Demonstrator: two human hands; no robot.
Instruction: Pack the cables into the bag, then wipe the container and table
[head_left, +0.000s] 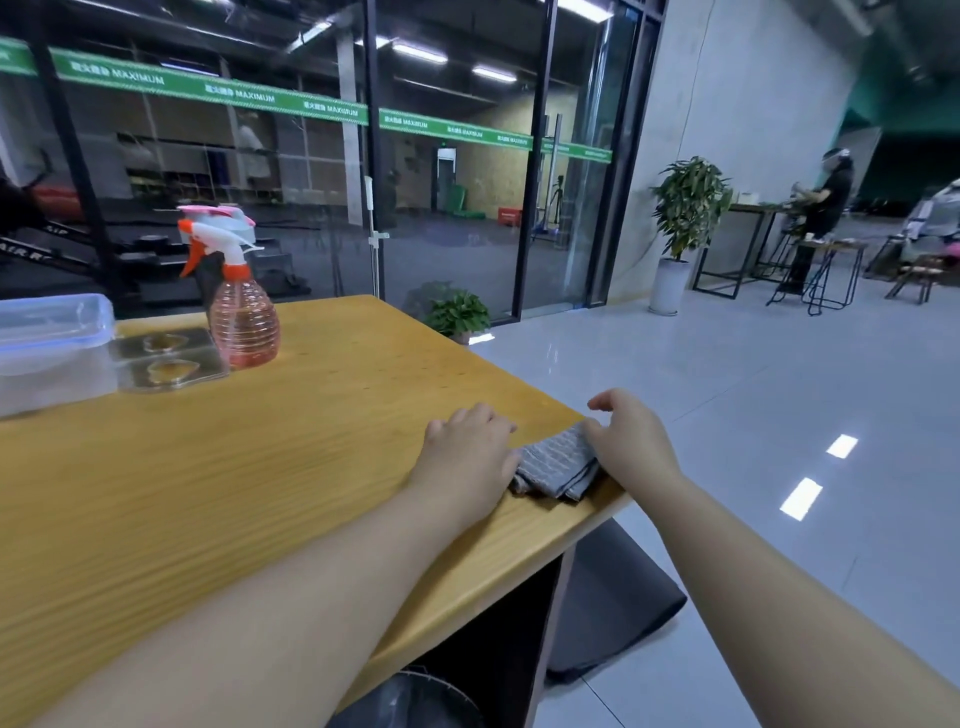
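Observation:
A folded grey cloth (558, 465) lies at the right front corner of the wooden table (234, 467). My left hand (467, 457) rests on the cloth's left edge, knuckles up and fingers bent. My right hand (631, 439) touches the cloth's right side at the table's edge, fingers loosely curved over it. A clear plastic container (52, 348) with a blue-trimmed lid stands at the far left. No cables or bag are in view.
A pink spray bottle (241, 306) with a white and orange trigger stands by a clear lid or tray (166, 358) next to the container. A dark mat (613, 597) lies on the tiled floor right of the table. A person stands far right by other tables.

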